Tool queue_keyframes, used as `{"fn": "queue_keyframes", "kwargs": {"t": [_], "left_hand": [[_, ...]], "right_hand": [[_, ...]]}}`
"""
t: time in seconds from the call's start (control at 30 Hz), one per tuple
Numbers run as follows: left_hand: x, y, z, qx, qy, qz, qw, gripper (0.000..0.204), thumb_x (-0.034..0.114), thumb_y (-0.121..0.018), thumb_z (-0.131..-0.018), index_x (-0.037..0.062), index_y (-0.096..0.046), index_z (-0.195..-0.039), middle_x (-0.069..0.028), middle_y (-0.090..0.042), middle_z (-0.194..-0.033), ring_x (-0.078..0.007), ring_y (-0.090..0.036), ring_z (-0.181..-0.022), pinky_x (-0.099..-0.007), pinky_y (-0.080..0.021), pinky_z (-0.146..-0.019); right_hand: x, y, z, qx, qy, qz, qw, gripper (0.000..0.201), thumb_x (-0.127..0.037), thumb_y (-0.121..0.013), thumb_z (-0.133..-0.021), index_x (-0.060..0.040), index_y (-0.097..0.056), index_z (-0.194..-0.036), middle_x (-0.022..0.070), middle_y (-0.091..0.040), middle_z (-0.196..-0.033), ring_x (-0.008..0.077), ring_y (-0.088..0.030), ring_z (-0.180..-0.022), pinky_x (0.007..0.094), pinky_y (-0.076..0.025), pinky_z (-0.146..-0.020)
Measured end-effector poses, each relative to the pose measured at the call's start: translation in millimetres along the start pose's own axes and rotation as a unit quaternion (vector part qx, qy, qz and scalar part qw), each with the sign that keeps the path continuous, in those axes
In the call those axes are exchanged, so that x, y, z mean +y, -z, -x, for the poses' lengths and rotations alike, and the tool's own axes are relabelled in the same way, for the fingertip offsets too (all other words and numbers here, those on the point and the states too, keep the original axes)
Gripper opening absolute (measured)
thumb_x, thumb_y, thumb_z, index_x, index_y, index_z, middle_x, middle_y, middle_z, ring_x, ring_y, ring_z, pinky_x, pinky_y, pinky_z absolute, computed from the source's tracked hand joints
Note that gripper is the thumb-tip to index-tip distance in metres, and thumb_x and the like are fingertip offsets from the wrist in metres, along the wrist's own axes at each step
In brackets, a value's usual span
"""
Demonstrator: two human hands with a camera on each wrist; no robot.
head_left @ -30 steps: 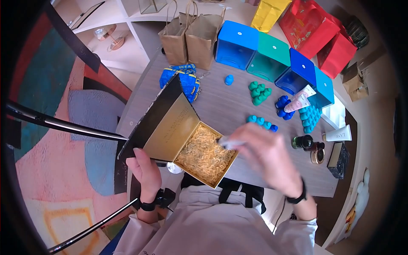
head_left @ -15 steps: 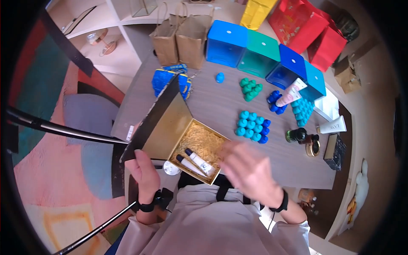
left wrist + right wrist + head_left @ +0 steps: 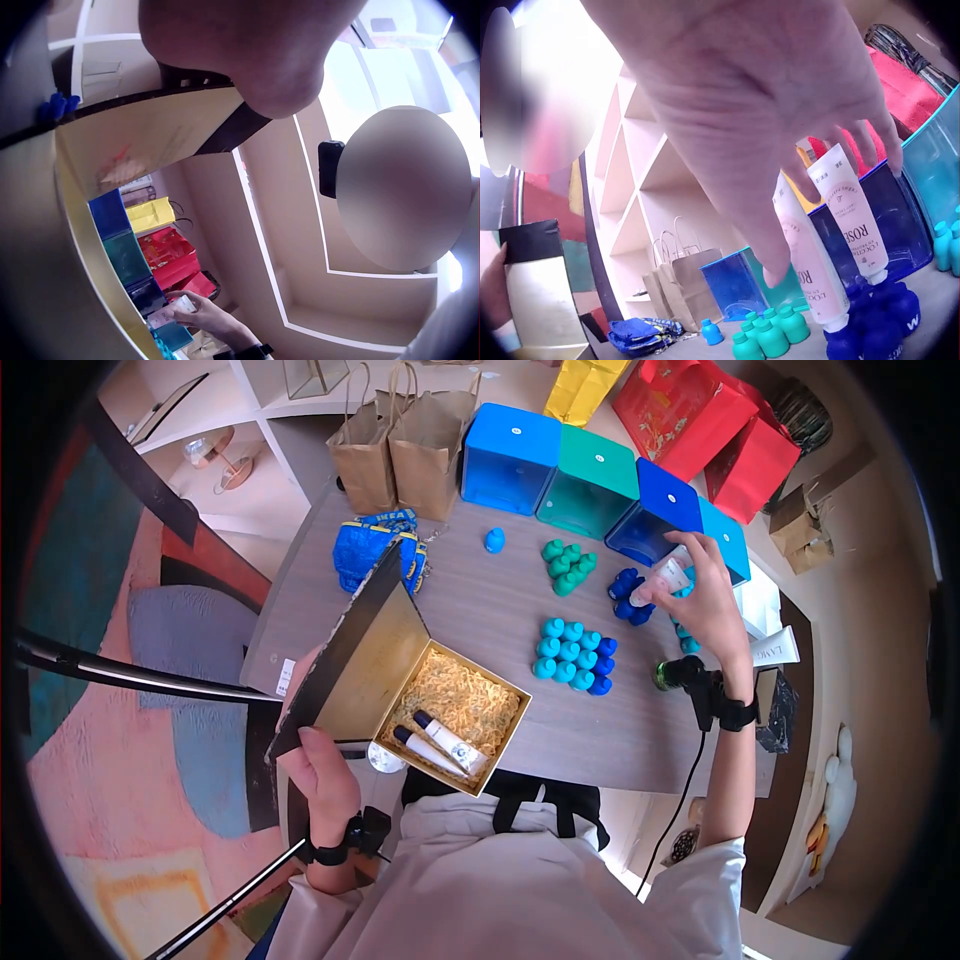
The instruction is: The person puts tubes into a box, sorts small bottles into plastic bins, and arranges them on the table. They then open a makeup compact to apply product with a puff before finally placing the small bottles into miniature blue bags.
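My left hand [image 3: 327, 785] grips the open black-and-gold box [image 3: 350, 678] by its raised lid. Inside the box, two white tubes with dark caps, one of them this tube [image 3: 450, 742], lie side by side on shredded filler [image 3: 462, 695]. At the right, my right hand [image 3: 708, 600] reaches around two pink-and-white tubes [image 3: 662, 577]. They lean caps down on dark blue bottles [image 3: 628, 598]. In the right wrist view, the thumb lies left of the left pink tube [image 3: 810, 262], fingers spread beside and behind the right pink tube [image 3: 853, 217].
Turquoise and blue bottles [image 3: 568, 653] stand mid-table, green bottles [image 3: 570, 565] behind. Coloured bins [image 3: 585, 465] and paper bags [image 3: 430, 455] line the back. A blue bag [image 3: 365, 550] lies back left. At the right are a white tube [image 3: 775, 648] and a black box [image 3: 778, 715].
My right hand has left the box and moved right and back to the pink tubes. The two dark-capped tubes now lie in the filler. My left hand keeps its hold on the box.
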State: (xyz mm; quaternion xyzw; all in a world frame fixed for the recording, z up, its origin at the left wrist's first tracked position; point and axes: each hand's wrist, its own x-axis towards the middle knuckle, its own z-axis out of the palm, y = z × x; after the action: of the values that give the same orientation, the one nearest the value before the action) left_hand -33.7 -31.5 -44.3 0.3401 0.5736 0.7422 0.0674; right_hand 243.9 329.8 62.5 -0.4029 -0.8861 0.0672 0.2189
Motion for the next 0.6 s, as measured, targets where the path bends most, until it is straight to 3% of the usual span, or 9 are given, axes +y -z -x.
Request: {"fn": "queue_keyframes", "kwargs": {"t": [0.07, 0.13, 0.17, 0.23, 0.37, 0.47, 0.5, 0.53, 0.6], "left_hand": [[6, -7, -7, 0.039, 0.026, 0.014, 0.999, 0.046, 0.036, -0.046, -0.122, 0.0006, -0.057, -0.15, -0.0124, -0.065, -0.149, -0.0205, -0.063, -0.134, -0.0383, -0.049, -0.113], [17, -19, -16, -0.046, -0.03, -0.026, 0.998, 0.049, 0.039, -0.045, -0.122, 0.0011, -0.055, -0.151, -0.0134, -0.063, -0.152, -0.0225, -0.062, -0.136, -0.0399, -0.049, -0.114], [15, -19, -13, -0.048, -0.028, -0.026, 0.998, 0.049, 0.039, -0.045, -0.122, 0.0011, -0.055, -0.151, -0.0134, -0.063, -0.152, -0.0225, -0.062, -0.136, -0.0399, -0.049, -0.114], [9, -16, -5, 0.014, 0.003, 0.008, 1.0, 0.051, 0.041, -0.045, -0.121, 0.0, -0.055, -0.151, -0.0136, -0.063, -0.151, -0.0229, -0.062, -0.136, -0.0406, -0.049, -0.113], [11, -13, -3, 0.022, 0.003, -0.028, 0.999, 0.052, 0.041, -0.045, -0.121, 0.0, -0.055, -0.151, -0.014, -0.064, -0.15, -0.0243, -0.062, -0.137, -0.0419, -0.049, -0.114], [14, -12, -9, -0.02, 0.002, -0.005, 1.0, 0.05, 0.039, -0.046, -0.121, 0.0008, -0.051, -0.154, -0.014, -0.061, -0.153, -0.0251, -0.06, -0.139, -0.0435, -0.048, -0.117], [14, -14, -10, -0.018, 0.003, -0.022, 1.0, 0.062, 0.046, -0.048, -0.119, -0.0046, -0.053, -0.153, -0.0182, -0.061, -0.154, -0.028, -0.06, -0.14, -0.0451, -0.046, -0.118], [15, -15, -11, -0.015, 0.004, -0.039, 0.999, 0.074, 0.054, -0.049, -0.116, -0.01, -0.054, -0.153, -0.0224, -0.061, -0.155, -0.031, -0.06, -0.141, -0.0468, -0.045, -0.119], [19, -17, -13, -0.02, 0.003, -0.05, 0.999, 0.075, 0.056, -0.049, -0.116, -0.0107, -0.056, -0.151, -0.023, -0.062, -0.153, -0.0312, -0.06, -0.139, -0.0467, -0.045, -0.118]], "right_hand": [[3, 4, -6, -0.057, -0.029, -0.048, 0.997, 0.061, -0.009, -0.092, -0.082, -0.0043, -0.067, -0.138, 0.0205, -0.062, -0.142, 0.0383, -0.065, -0.127, 0.0462, -0.057, -0.106], [6, 2, -9, -0.056, -0.028, -0.051, 0.997, 0.054, -0.007, -0.091, -0.082, -0.0024, -0.07, -0.132, 0.019, -0.066, -0.136, 0.0356, -0.069, -0.12, 0.0438, -0.059, -0.101], [8, 1, -10, -0.056, -0.023, -0.054, 0.997, 0.047, -0.004, -0.09, -0.082, -0.0006, -0.073, -0.125, 0.0176, -0.069, -0.13, 0.033, -0.072, -0.113, 0.0414, -0.061, -0.096], [12, 0, -13, -0.064, -0.027, -0.065, 0.995, 0.039, -0.003, -0.089, -0.082, 0.0011, -0.075, -0.118, 0.0173, -0.071, -0.123, 0.0321, -0.073, -0.108, 0.0407, -0.061, -0.093], [10, 1, -13, -0.056, -0.027, -0.079, 0.995, 0.022, 0.0, -0.087, -0.082, 0.0046, -0.078, -0.102, 0.0166, -0.075, -0.106, 0.0302, -0.075, -0.093, 0.0398, -0.061, -0.084], [14, 6, -12, -0.045, -0.022, -0.089, 0.995, 0.021, 0.0, -0.088, -0.083, 0.0045, -0.078, -0.101, 0.0168, -0.075, -0.1, 0.0289, -0.075, -0.09, 0.0384, -0.061, -0.082], [12, 10, -10, -0.046, -0.018, -0.096, 0.994, 0.021, 0.0, -0.088, -0.083, 0.0045, -0.078, -0.101, 0.0168, -0.075, -0.1, 0.0289, -0.075, -0.09, 0.0384, -0.061, -0.082], [8, 17, -6, 0.011, 0.006, -0.089, 0.996, 0.022, -0.001, -0.088, -0.083, 0.0042, -0.079, -0.102, 0.0164, -0.076, -0.101, 0.0282, -0.074, -0.09, 0.0377, -0.06, -0.082], [-7, 33, 5, 0.095, 0.038, -0.079, 0.992, 0.021, -0.004, -0.089, -0.084, 0.0029, -0.08, -0.102, 0.0143, -0.077, -0.101, 0.0266, -0.074, -0.091, 0.0365, -0.06, -0.083]]}}
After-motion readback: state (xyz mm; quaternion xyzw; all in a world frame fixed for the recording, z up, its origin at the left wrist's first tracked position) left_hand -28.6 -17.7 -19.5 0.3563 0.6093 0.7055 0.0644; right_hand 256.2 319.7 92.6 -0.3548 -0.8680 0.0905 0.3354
